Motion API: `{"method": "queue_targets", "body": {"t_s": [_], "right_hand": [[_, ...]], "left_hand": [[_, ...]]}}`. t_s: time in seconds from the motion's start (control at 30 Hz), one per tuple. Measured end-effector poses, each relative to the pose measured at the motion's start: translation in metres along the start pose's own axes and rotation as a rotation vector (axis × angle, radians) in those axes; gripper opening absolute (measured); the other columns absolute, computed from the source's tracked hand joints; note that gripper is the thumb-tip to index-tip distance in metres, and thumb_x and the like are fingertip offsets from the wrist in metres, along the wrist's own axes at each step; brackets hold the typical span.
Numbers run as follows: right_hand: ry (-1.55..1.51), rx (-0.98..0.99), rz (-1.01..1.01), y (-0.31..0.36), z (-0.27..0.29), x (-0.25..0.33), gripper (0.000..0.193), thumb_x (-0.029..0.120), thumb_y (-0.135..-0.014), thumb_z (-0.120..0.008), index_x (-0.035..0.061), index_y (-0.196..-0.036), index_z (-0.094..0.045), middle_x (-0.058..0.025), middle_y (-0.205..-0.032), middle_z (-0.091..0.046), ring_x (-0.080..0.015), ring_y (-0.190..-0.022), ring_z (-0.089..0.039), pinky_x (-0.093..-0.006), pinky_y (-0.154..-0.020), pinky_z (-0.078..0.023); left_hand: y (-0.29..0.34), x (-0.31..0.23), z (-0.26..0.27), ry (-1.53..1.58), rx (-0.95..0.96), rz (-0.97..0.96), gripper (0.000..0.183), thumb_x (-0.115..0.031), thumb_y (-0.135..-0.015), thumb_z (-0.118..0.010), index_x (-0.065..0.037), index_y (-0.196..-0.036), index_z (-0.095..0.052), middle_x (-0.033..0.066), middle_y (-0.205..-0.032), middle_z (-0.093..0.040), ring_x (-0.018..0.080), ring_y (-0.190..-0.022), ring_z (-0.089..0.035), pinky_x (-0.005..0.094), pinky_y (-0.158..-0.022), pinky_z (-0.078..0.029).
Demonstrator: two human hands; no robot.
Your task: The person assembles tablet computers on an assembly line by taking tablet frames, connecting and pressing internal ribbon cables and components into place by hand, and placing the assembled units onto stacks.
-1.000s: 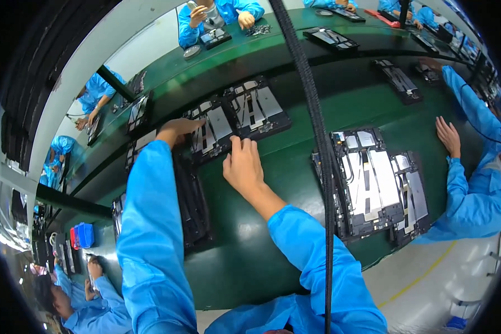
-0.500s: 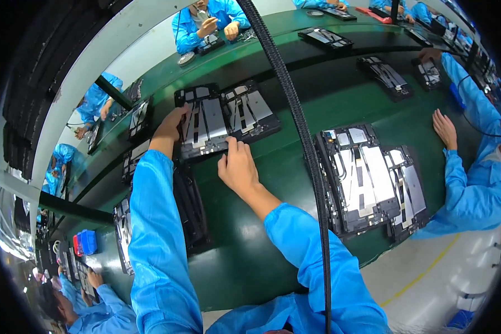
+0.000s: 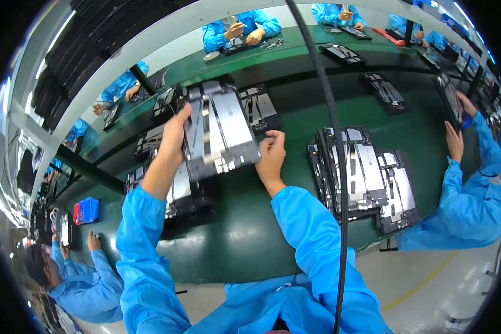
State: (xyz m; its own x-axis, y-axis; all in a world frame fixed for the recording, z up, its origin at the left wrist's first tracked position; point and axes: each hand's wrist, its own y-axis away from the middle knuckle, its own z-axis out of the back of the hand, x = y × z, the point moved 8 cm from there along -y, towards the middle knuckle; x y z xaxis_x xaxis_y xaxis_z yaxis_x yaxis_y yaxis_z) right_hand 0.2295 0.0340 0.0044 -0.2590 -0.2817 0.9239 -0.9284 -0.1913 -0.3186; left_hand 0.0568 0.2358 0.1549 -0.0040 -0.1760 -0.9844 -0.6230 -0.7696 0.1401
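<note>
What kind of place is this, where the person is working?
Most likely an electronics assembly line in a factory. A long green conveyor belt carries many flat grey metal device panels, and several workers in blue coats sit along both its sides.

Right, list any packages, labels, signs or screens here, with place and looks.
Boxes: two small ones, red and blue, side by side, left end of the green table.
Panel: flat rectangle, grey metal back, dark frame, held above the table by left hand and right hand; no lit face shows.
Labels, signs: none clear enough to tell.
</note>
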Motion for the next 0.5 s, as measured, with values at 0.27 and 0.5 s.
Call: {"method": "queue_targets", "body": {"t_s": [0.27,0.5], "right_hand": [[-0.559,0.488,-0.615,0.036,0.046,-0.023,0.022,0.011,-0.111,-0.057,0.0027,-0.127,-0.07,-0.0074,-0.105,-0.073,-0.0143,-0.089,-0.068,-0.031,-0.081,-0.059],[-0.378,0.645,-0.544,0.047,0.064,0.021,0.023,0.019,-0.113,-0.063,0.0047,-0.127,-0.076,-0.0047,-0.104,-0.073,-0.0145,-0.088,-0.067,-0.0324,-0.081,-0.058]], "left_hand": [[0.226,0.122,-0.029,0.066,0.016,0.172,0.036,-0.033,-0.111,-0.078,-0.003,-0.129,-0.07,0.0029,-0.111,-0.079,0.0094,-0.096,-0.073,0.0279,-0.086,-0.059],[0.24,0.207,-0.007,-0.045,0.007,0.186,0.043,-0.029,-0.114,-0.072,0.004,-0.139,-0.062,0.0111,-0.11,-0.08,0.0145,-0.092,-0.076,0.0315,-0.08,-0.061]]}}
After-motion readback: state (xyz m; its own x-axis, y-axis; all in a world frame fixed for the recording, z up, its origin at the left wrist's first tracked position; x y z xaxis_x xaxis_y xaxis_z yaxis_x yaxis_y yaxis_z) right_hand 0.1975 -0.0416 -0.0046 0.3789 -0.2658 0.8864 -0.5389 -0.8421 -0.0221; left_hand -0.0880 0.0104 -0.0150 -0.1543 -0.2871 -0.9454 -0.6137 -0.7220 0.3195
